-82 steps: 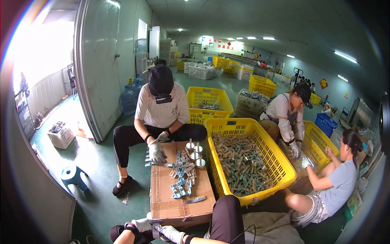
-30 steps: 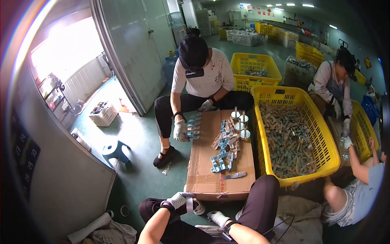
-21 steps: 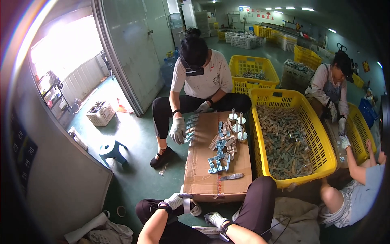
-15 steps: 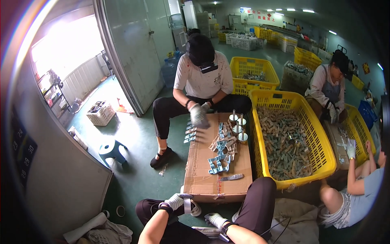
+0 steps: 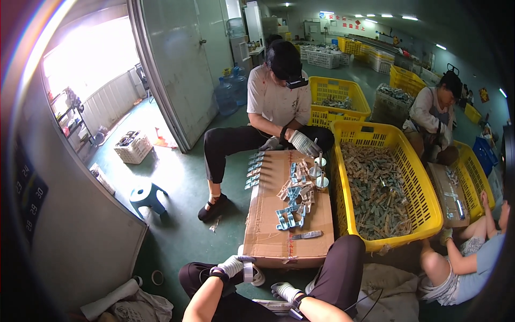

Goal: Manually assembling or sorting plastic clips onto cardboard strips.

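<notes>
My left hand (image 5: 234, 265), in a pale knit glove, is closed round a pale grey band (image 5: 248, 272) beside my knee, near the cardboard's front corner. My gloved right hand (image 5: 285, 291) rests low by my other thigh, fingers loosely out and nothing visible in them. A whitish flat thing (image 5: 274, 306) lies below it. Ahead stands a cardboard-topped work surface (image 5: 268, 225). It carries a heap of blue clips (image 5: 289, 216) and tan clips (image 5: 306, 196), a flat grey blade-like tool (image 5: 307, 234), and a row of clips (image 5: 254, 170) along its left edge.
Across the cardboard sits a co-worker (image 5: 279, 91), gloved hand by small pots (image 5: 322, 183) with upright sticks. A big yellow crate (image 5: 386, 239) full of clips stands right. More people sit farther right. Left are a blue stool (image 5: 147, 197) and a tape roll (image 5: 157, 277).
The co-worker opposite has moved a gloved hand from the row of clips over to the pots and leaned right. The person at far right has drawn a hand back. My hands stay put.
</notes>
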`<state>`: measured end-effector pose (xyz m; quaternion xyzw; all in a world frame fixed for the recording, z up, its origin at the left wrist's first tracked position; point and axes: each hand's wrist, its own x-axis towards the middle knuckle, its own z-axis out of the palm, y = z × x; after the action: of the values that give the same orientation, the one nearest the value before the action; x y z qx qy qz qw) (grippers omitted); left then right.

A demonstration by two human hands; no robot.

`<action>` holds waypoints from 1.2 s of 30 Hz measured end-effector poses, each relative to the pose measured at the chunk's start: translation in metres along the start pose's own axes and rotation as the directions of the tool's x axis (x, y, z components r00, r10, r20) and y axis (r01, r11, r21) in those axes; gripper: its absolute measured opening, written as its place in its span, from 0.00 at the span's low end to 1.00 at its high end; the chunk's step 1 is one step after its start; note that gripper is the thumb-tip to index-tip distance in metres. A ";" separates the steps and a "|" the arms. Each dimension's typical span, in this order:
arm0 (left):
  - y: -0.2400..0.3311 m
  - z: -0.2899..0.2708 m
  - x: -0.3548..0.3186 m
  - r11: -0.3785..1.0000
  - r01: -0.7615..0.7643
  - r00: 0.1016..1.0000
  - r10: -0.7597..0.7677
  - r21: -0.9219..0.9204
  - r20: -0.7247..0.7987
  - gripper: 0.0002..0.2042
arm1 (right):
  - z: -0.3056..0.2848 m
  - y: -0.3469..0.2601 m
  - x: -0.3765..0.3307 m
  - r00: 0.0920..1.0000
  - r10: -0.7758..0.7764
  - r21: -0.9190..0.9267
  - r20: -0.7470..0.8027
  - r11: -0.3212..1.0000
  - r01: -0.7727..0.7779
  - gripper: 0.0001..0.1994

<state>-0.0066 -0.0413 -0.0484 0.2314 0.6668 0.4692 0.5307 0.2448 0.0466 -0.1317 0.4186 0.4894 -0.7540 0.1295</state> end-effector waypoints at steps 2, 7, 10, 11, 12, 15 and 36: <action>-0.001 -0.002 0.000 1.000 -0.002 1.000 0.002 0.021 0.008 0.11 | 0.001 0.000 0.001 1.000 0.002 0.004 0.006 1.000 -0.002 0.08; 0.005 0.005 -0.002 1.000 0.020 1.000 -0.020 0.021 0.003 0.10 | -0.002 0.004 0.005 1.000 0.000 0.012 0.009 1.000 0.000 0.08; 0.003 0.003 -0.002 0.999 0.038 0.999 -0.038 -0.005 -0.004 0.10 | 0.001 0.002 0.004 1.000 0.011 0.001 0.007 1.000 -0.011 0.08; 0.002 0.001 -0.002 0.999 0.033 0.999 -0.033 -0.001 -0.012 0.10 | 0.002 0.001 0.004 1.000 0.017 -0.002 0.005 1.000 -0.017 0.08; 0.002 0.002 -0.002 0.999 0.035 0.999 -0.035 0.000 -0.010 0.10 | 0.002 0.001 0.003 1.000 0.024 -0.002 -0.001 1.000 -0.024 0.08; 0.004 0.005 -0.003 0.996 0.007 1.000 -0.006 0.094 -0.015 0.11 | 0.002 -0.001 0.002 1.000 0.019 -0.006 0.001 1.000 -0.019 0.08; -0.001 0.004 0.002 1.000 0.011 1.000 -0.011 0.011 0.002 0.10 | 0.002 -0.003 0.001 0.999 0.037 -0.016 -0.019 0.999 -0.037 0.08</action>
<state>-0.0030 -0.0389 -0.0502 0.2311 0.6702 0.4624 0.5325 0.2414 0.0463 -0.1299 0.4335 0.4890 -0.7434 0.1424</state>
